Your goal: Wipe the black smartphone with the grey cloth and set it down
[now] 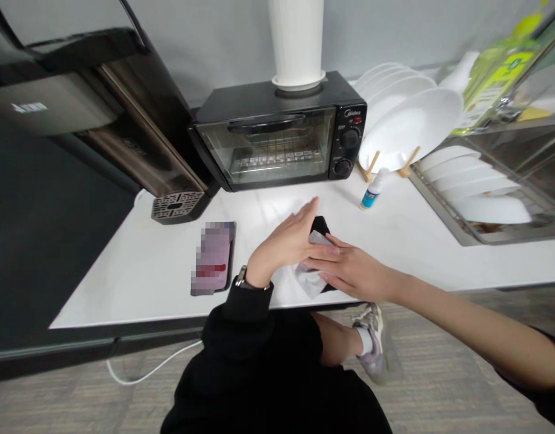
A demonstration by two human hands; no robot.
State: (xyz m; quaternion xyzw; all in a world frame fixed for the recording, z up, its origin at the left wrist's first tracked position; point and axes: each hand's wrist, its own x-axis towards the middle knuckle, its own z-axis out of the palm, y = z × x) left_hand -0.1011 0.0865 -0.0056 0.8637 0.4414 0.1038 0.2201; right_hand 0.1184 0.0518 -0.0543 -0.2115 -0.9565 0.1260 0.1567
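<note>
Between both flat, open hands on the counter (pixel 395 241), the white wipe (pixel 311 278) lies, left hand (pixel 288 241) and right hand (pixel 349 268) pressing it over a black object (pixel 321 225).

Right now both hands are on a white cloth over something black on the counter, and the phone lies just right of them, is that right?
Not quite. In the head view the phone lies to the left of the hands, not the right. The rest holds: the left hand and right hand rest on the white cloth over a black object on the counter.

one toaster oven (pixel 277 141), one phone (pixel 214 258), one bottle (pixel 373 190), two hands.
</note>
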